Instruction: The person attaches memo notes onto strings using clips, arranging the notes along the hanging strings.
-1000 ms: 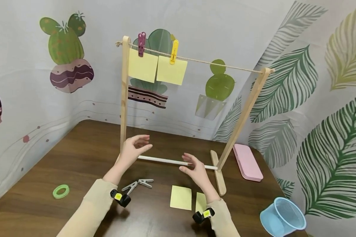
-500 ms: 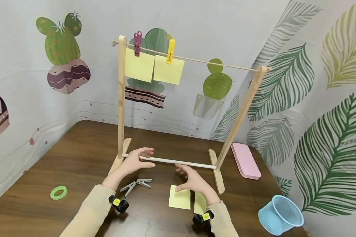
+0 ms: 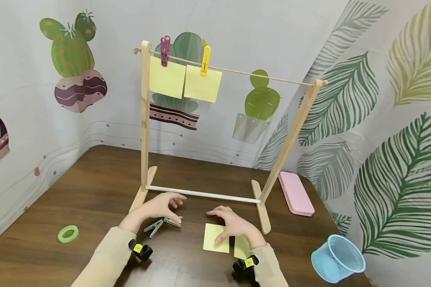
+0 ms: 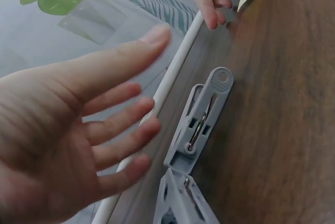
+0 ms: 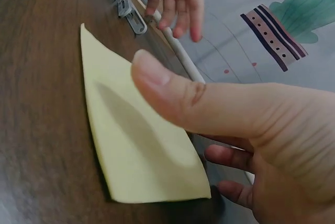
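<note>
My left hand (image 3: 161, 207) hovers just above two grey clothespins (image 4: 201, 122), fingers relaxed and apart from them. In the left wrist view the pins lie end to end on the tabletop. My right hand (image 3: 235, 223) is over a yellow sticky note (image 5: 141, 145), thumb above the paper and nothing in its grasp. A second yellow note (image 3: 241, 247) lies to the right, partly covered by the right wrist. On the cord of the wooden rack (image 3: 145, 119), a purple clothespin (image 3: 165, 52) and a yellow clothespin (image 3: 205, 61) each hold a hanging yellow note (image 3: 202, 85).
A green ring (image 3: 68, 234) lies at the left of the brown table (image 3: 75, 191). At right are a pink case (image 3: 296, 194) and a blue mesh cup (image 3: 337, 259) near the edge. The rack's white crossbar (image 3: 204, 194) runs behind both hands.
Both hands have come down towards the tabletop, the left to the grey clothespins and the right over the sticky note. The hanging notes and clothespins stay put.
</note>
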Tool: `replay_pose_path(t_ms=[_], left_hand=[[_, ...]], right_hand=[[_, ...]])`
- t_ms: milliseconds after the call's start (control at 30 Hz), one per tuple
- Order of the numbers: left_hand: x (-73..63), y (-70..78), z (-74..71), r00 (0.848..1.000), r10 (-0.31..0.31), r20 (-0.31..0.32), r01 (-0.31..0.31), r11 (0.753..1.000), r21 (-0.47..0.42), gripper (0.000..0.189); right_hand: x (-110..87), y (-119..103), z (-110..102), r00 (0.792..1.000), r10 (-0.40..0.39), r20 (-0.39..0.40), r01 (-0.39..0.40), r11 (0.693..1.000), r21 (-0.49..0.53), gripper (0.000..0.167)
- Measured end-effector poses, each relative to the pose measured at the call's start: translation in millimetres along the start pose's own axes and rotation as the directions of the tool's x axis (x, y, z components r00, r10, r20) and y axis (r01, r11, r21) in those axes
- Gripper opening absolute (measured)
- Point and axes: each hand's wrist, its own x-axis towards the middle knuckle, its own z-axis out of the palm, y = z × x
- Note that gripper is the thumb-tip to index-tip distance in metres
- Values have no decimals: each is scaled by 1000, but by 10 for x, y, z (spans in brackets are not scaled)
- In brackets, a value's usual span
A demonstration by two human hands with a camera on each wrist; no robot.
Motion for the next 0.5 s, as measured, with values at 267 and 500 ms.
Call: replay_pose_path(t_ms=[267, 500], left_hand=[[10, -52, 66, 995, -62, 82, 59, 998, 31, 62], [19, -62, 64, 995, -60, 83, 58, 998, 26, 53]], right_hand=[[-21, 15, -15, 998, -9, 54, 13, 997, -77, 96], [2, 23, 7, 998, -3, 64, 9, 995, -100, 94]])
